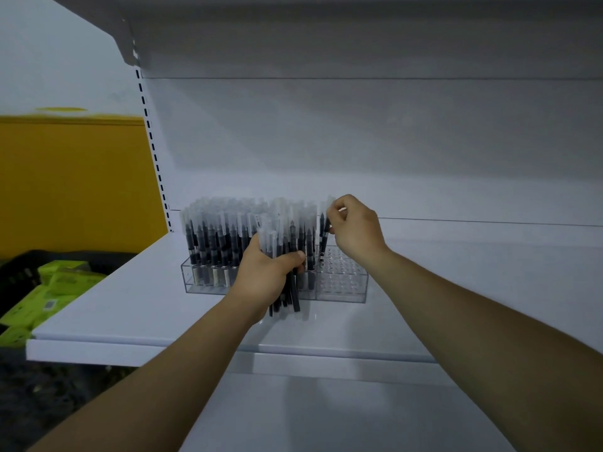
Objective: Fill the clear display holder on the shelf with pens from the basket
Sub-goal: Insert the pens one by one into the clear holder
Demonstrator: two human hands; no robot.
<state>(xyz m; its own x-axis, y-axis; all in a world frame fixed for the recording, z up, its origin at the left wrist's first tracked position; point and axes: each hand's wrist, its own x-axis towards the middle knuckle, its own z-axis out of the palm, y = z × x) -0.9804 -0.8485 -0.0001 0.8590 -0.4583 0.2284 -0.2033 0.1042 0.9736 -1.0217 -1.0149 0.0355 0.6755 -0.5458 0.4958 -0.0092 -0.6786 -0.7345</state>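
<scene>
Two hands [266, 275] [355, 231], one holder [342, 282], pens [212, 233] beyond counting.

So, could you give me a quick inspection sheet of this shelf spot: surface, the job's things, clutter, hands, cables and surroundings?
Surface: white shelf; the holder stands on it.
Job's things: clear display holder, its left part packed with upright capped pens, with empty holes at its right end.
Clutter: nothing seen.
Hands: left hand grips a bundle of pens in front of the holder; right hand pinches a single pen over the empty holes.
Cables: nothing seen.
Surroundings: slotted upright, yellow panel, green boxes low on the left.
</scene>
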